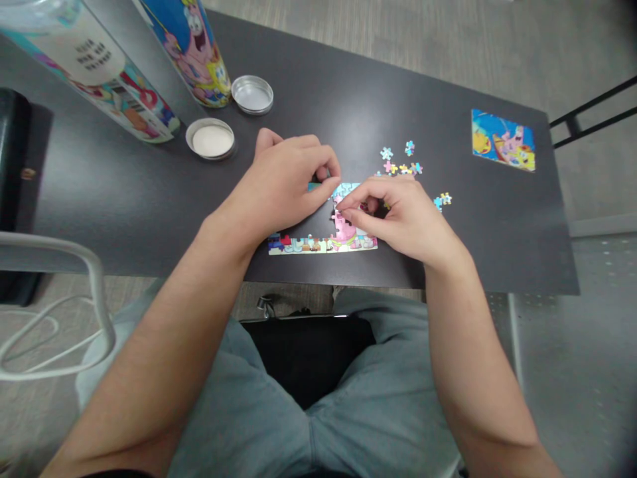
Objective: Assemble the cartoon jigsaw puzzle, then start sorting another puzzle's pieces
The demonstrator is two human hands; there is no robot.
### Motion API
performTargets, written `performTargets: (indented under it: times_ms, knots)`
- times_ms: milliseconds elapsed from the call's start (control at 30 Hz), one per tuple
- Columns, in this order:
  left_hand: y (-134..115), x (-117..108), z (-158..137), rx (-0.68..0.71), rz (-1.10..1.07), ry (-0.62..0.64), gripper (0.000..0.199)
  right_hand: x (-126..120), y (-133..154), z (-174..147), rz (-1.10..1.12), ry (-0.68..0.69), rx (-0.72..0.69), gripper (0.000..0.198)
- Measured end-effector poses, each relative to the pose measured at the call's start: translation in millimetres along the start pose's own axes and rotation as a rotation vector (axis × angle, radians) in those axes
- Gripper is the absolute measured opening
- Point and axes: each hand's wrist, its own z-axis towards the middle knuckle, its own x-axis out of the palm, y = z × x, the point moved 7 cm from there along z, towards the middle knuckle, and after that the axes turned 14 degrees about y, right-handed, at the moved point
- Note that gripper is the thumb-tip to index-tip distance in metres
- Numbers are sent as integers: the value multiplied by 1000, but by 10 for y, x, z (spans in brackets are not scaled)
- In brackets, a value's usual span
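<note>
A partly joined jigsaw puzzle (344, 229) lies near the front edge of the dark table (507, 232), with a pink figure on its right side and a bare gap at its middle left. My left hand (291, 176) rests over the puzzle's upper left, fingers curled and thumb close to the index finger; anything between them is hidden. Over the right side, my right hand (405, 209) pinches a small jigsaw piece (339, 208) at the edge of the pink part. Loose jigsaw pieces (405, 170) lie beyond my right hand, and a few more pieces (442, 200) sit to its right.
A picture card (502, 141) lies at the far right. Two round metal lids, one silver (253, 95) and one pale inside (212, 140), lie near a cartoon-printed can (202, 60) and a larger printed container (119, 86). At left are a black object (12, 159) and a white cable (97, 292).
</note>
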Motion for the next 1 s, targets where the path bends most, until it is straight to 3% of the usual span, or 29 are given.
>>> performTargets:
  times_ms: [167,500,633,867,1000]
  knots:
    - [3,9,3,1,1,4,18,-14,1,-12,-33,-3,-12,9]
    - [-21,-16,-37,12,-63,20,13,-211,-27,-88,-119,-174,14,15]
    - [-26,-24,-49,24,-38,28,20,-328,-129,-171,-129,-227,45,20]
    - [3,-29,-46,21,-33,34,27,-734,-464,-436,-90,-467,63,29]
    - [4,-44,-39,17,-39,48,32,-809,-574,-519,-121,-431,96,24]
